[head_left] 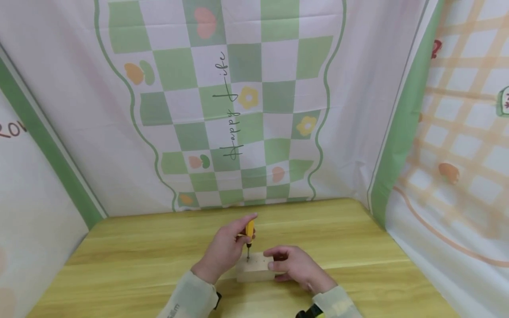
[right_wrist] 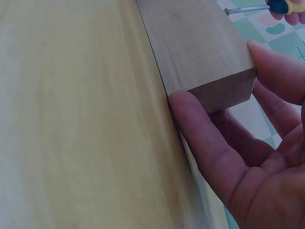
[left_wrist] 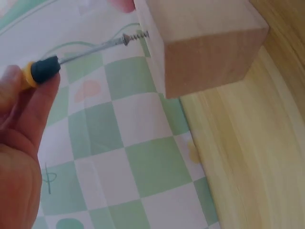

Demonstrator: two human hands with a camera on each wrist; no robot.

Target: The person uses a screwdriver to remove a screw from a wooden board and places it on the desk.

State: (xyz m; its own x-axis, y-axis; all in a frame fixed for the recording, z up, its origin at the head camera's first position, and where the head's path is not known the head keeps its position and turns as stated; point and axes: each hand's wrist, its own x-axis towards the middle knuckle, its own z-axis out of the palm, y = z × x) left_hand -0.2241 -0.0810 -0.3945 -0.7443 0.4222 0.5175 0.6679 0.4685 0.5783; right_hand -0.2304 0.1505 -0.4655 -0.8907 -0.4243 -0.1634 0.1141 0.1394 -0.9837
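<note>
My left hand (head_left: 224, 251) grips the yellow and black handle of a screwdriver (head_left: 249, 229), which stands upright over a pale wooden block (head_left: 254, 274). In the left wrist view the screwdriver's tip meets the head of a screw (left_wrist: 135, 37); the screw's point is at the block's face, and much of its thread still shows. My right hand (head_left: 297, 267) holds the block's right end, with thumb and fingers spread around its edges, as the right wrist view shows. A few small dark holes or marks dot the block's top.
The block rests on a wood-grain table (head_left: 159, 247). Behind the table hangs a green and white checked cloth (head_left: 246, 128), with another patterned cloth (head_left: 457, 176) at the right. A dark band (head_left: 310, 312) shows at my right wrist.
</note>
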